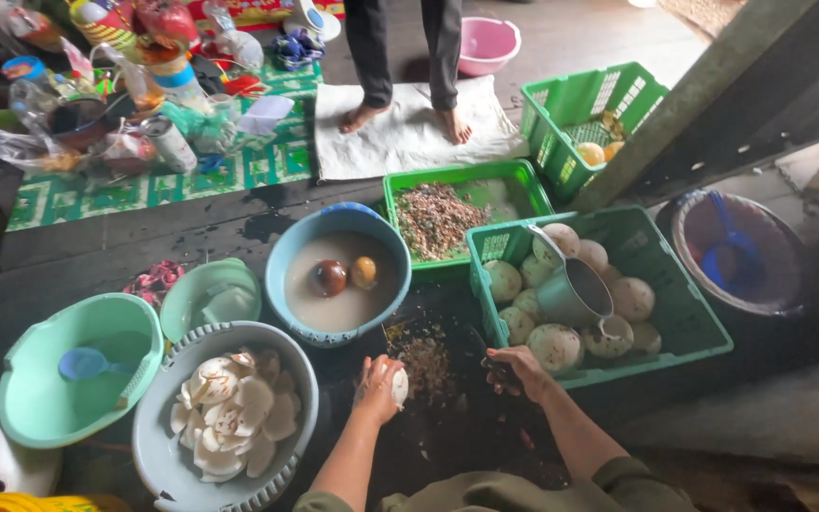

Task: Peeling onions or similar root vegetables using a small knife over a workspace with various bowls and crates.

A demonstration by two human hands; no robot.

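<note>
My left hand (378,387) grips a pale, peeled coconut piece (398,386) low over the dark floor. Close beside it, my right hand (516,370) is closed on a dark knife (483,347), its blade pointing away towards the blue basin. Brown husk scraps (426,360) lie between and beyond my hands. A grey basket (288,356) holding several white coconut pieces (234,412) stands left of my left hand. A green crate (689,318) with pale round coconuts (554,345) sits just right of my right hand.
A blue basin (282,265) of cloudy water holds two floating fruits. Behind it are a green tray (523,180) of scraps and another green crate (561,104). A mint tub (21,374) and lid (210,296) sit left. A person's bare feet (408,119) stand on white cloth.
</note>
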